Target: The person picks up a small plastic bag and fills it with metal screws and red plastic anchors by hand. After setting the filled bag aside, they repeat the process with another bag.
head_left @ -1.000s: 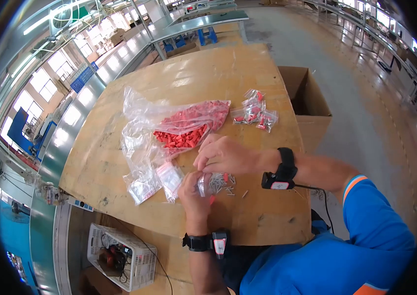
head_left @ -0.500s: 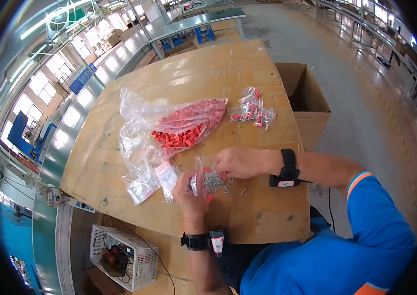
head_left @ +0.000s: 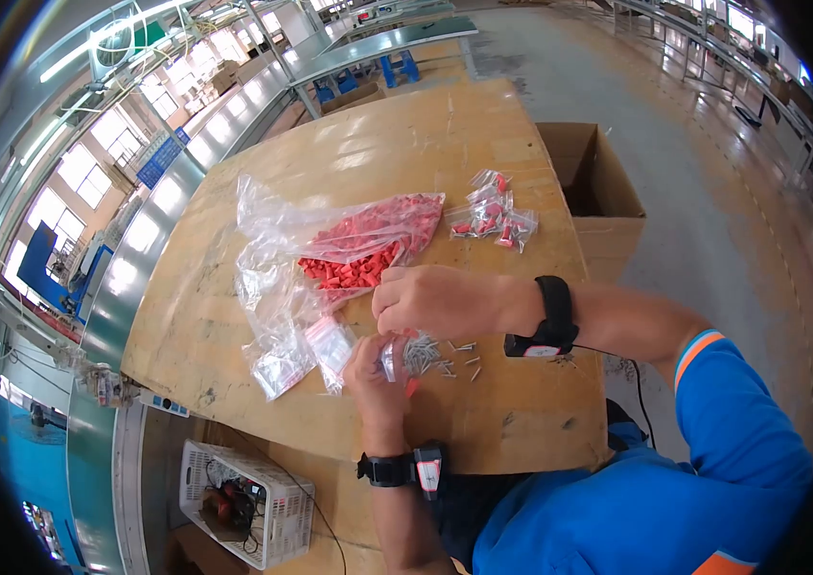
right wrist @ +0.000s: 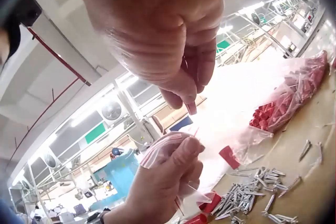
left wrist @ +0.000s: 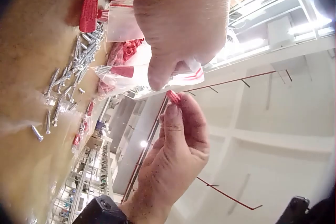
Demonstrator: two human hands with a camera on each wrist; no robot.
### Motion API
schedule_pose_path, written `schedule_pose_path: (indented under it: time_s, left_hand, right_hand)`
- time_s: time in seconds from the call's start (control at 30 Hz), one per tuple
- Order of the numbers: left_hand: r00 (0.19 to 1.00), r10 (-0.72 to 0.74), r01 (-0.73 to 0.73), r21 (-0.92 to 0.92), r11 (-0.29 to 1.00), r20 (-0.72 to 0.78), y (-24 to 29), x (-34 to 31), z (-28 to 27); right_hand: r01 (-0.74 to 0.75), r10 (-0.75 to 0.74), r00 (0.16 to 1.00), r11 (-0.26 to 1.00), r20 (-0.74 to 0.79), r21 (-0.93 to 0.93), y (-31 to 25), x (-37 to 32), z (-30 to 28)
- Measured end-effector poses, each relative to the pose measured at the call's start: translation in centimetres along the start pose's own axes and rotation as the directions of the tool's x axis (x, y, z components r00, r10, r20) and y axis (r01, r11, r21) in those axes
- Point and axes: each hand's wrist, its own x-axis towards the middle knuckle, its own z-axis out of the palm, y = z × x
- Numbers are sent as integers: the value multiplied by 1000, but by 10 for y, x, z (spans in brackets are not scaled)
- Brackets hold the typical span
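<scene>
My left hand point(head_left: 375, 376) grips a small clear zip bag point(right wrist: 167, 148) with a red-striped edge, between thumb and fingers. Just above the bag's mouth, my right hand point(head_left: 423, 299) pinches a small red plastic wall plug point(left wrist: 174, 97) at its fingertips. A pile of silver screws point(right wrist: 252, 195) lies on the table close by the left hand. More red plugs lie beside the screws, such as this ribbed plug point(left wrist: 88, 15). What the held bag contains is hidden behind the left fingers.
A large clear bag of red plugs point(head_left: 354, 268) lies open beyond the hands. Flat zip bags point(head_left: 332, 347) are left of the left hand. Several filled small bags point(head_left: 493, 213) lie at the back right. An open carton point(head_left: 608, 196) stands past the table's right edge.
My right hand first went down to the screw pile, where a red plug lay, then came back up over the left hand with a red plug. The left hand has kept its bag.
</scene>
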Motion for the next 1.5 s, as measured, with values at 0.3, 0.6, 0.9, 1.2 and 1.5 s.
schedule_pose_path:
  time_s: [0.3,0.6,0.9,1.2,1.5]
  left_hand:
    - [893,-438,343,-470,813,-107,-6,-6,3]
    - [855,-474,325,-495,806,-211,-8,-4,-2]
    - [857,-512,464,-530,710,65,-4,-9,-2]
    - [897,-420,437,-402,804,136,3,-1,1]
    - [832,-548,513,-499,698,87,-4,1,5]
  right_hand:
    - [129,-307,950,549,55,825,-117,-7,-55]
    - [575,-459,809,491,-367,654,-161,-15,-63]
    - [-400,525,851,647,2,649,-7,-9,-17]
    - [-499,595,723,97,352,861,35,-36,43]
    - [-368,678,654,-100,334,924,27,-34,52]
